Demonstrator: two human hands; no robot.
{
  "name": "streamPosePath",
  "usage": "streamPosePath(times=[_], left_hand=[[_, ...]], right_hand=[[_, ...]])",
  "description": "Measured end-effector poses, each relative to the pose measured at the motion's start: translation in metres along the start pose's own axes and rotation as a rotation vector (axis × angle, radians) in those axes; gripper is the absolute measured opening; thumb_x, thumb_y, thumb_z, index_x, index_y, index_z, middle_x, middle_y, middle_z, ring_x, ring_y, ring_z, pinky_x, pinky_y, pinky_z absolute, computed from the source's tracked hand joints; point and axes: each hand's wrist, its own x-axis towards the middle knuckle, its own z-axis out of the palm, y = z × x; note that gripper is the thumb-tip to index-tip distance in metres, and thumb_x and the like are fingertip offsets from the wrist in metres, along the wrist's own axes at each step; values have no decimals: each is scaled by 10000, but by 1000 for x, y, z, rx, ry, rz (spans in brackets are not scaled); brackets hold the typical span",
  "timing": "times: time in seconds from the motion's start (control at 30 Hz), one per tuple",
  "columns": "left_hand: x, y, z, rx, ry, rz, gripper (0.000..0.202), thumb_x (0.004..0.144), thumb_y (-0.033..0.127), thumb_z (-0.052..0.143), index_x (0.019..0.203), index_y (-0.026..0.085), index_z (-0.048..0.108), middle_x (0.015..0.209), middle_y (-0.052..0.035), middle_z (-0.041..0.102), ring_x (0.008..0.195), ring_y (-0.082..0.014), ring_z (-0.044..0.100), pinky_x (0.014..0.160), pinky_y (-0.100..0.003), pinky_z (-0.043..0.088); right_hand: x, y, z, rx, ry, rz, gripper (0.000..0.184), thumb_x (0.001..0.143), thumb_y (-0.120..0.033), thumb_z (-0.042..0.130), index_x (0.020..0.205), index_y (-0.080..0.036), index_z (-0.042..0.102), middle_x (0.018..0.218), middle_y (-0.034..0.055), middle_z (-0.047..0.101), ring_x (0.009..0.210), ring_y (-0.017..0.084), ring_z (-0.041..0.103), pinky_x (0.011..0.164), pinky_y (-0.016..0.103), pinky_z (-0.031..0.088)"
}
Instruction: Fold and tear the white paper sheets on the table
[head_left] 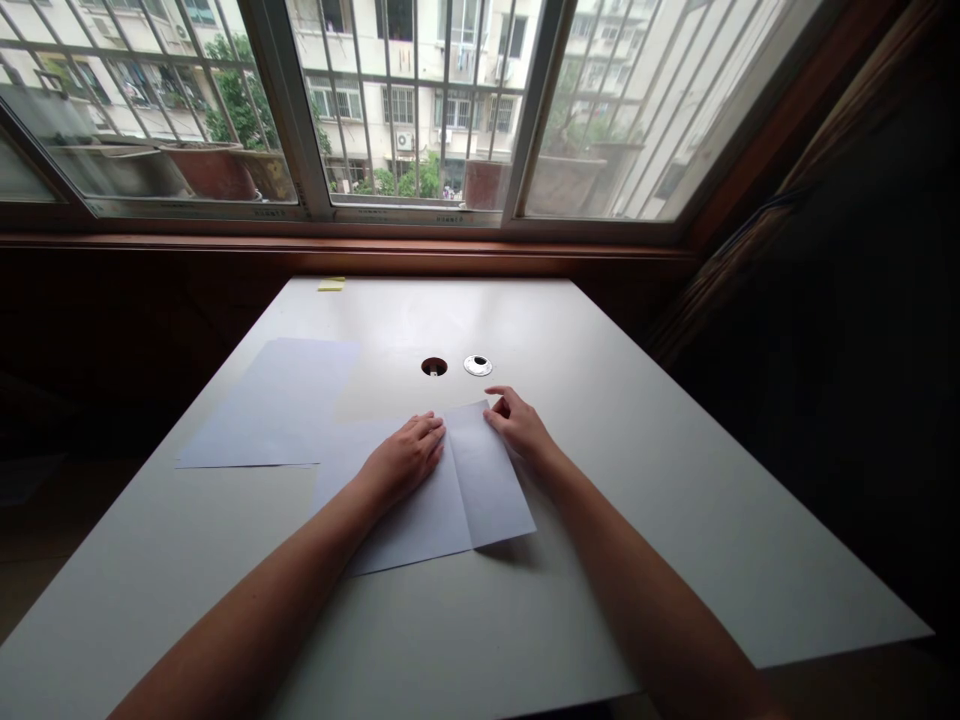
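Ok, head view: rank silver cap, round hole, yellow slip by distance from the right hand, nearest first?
From the right hand:
1. Silver cap, just beyond it.
2. Round hole, further left.
3. Yellow slip, far left.

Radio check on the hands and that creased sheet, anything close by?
Left grip flat on creased sheet. Right grip at its far right corner. Right panel lifted along the crease. Round hole and ring just beyond.
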Motion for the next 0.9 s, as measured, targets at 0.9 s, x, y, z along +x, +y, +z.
streamPosePath(times=[0.9], left_hand=[[-2,1,-3,24,35,49,313,1010,222,436,1273,154,590,1288,-123,616,1285,-246,527,1110,-458,455]], right_hand=[[-7,-1,-1,8,-22,-5,362,837,-276,555,1197,-254,522,774,-37,609,736,163,590,712,287,425]])
